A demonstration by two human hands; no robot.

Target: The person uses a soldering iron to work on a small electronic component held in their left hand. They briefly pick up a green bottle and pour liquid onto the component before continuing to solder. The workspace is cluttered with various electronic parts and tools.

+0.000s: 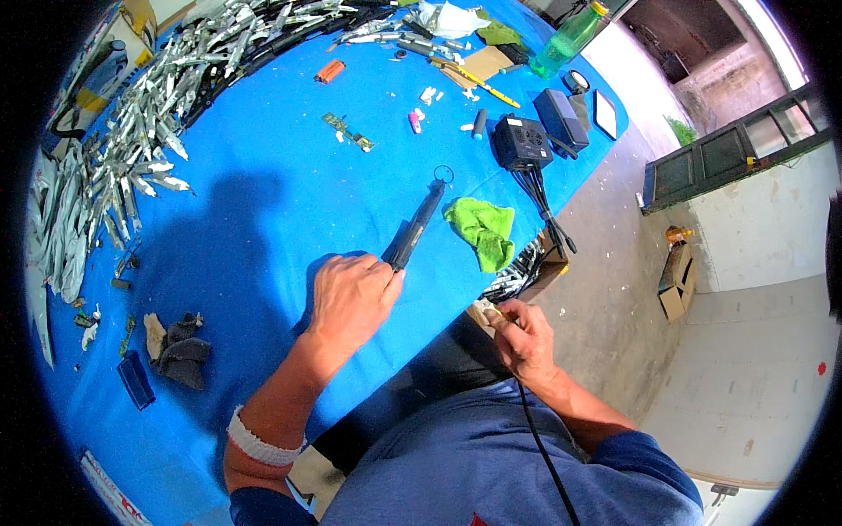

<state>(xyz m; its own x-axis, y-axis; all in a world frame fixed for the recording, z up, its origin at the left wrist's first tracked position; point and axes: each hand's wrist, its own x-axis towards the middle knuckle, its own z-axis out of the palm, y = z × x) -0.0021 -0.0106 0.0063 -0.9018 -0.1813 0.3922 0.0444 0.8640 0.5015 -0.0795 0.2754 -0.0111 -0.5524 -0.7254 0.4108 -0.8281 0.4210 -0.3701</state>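
Observation:
My left hand is closed round the lower end of a slim black stick-shaped device on the blue cloth. A thin dark ring lies at the device's far tip. Off the table's near edge, my right hand is closed with thumb and fingers pinched together. A black cable runs from under this hand down across my shirt. Something small and yellowish shows at the fingertips, but its kind is hidden. A crumpled green cloth rests between the device and the table edge.
A heap of silvery, stick-like pieces fills the far left. A black box with cables, a dark case and a green bottle stand at the right. An open box of similar pieces sits beside the table.

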